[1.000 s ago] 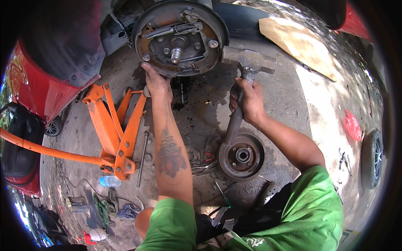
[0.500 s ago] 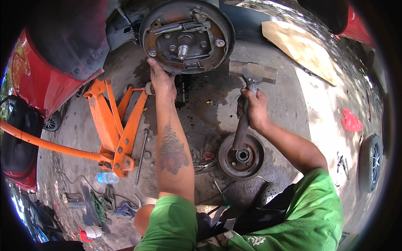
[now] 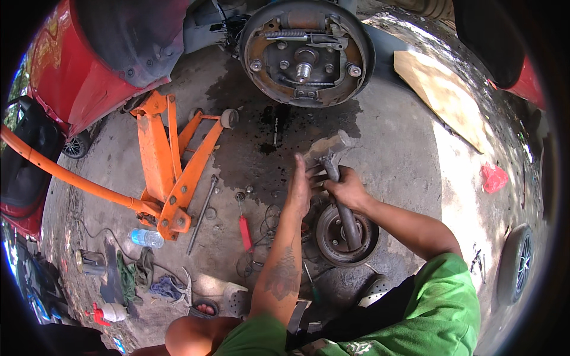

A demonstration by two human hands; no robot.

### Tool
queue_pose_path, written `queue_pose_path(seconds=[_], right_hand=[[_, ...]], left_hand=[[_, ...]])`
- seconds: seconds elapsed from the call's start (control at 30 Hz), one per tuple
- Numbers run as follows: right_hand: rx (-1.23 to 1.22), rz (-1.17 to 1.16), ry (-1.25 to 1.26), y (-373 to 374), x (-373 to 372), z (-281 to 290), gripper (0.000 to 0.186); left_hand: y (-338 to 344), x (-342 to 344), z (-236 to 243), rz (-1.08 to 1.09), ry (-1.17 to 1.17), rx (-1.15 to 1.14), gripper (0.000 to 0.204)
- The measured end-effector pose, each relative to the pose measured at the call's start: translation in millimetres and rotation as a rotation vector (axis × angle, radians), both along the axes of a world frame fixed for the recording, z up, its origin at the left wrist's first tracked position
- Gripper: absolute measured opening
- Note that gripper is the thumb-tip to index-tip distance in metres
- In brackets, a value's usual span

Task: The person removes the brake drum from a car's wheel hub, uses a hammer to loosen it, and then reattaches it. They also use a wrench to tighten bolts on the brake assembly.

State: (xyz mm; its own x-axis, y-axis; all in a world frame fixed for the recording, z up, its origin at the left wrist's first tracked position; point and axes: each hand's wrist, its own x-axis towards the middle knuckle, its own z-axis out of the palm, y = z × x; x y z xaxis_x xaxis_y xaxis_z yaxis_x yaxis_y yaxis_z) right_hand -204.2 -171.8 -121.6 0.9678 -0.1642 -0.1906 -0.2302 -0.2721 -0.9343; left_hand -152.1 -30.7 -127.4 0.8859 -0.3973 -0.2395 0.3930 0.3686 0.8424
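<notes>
My right hand [image 3: 349,191] is closed round the upper handle of a sledgehammer [image 3: 351,231], whose blurred head points up and away from me. Just left of it my left hand [image 3: 301,188] is open, thumb up and fingers stretched toward the hammer; whether they touch it I cannot tell. Beneath the handle's lower end lies a round brake drum [image 3: 326,237] on the ground, partly covered by it. Ahead of both hands, the drum brake assembly [image 3: 306,59] is exposed on the car, with its shoes, springs and central spindle showing.
An orange floor jack [image 3: 160,160] stands left, its long handle reaching the left edge. Nearby lie a long metal bar [image 3: 203,213], a red-handled tool [image 3: 245,232], a water bottle [image 3: 146,238] and rags [image 3: 142,270]. Cardboard [image 3: 439,95] and a wheel [image 3: 515,264] are at the right.
My left hand has left the brake assembly's lower rim and come back beside the hammer. The hammer has dropped lower and its head has turned. The view has shifted, too.
</notes>
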Motion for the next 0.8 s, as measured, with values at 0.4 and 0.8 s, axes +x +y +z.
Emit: queue_pose_path(seconds=[0.4,0.8], right_hand=[[-0.467,0.425,-0.108,51,25,13,0.061],[-0.015,0.201,-0.012,-33,19,48,0.035]], left_hand=[[36,5,2,0.136,0.219,-0.08,0.05],[91,122,121,0.591,-0.408,0.179,0.014]])
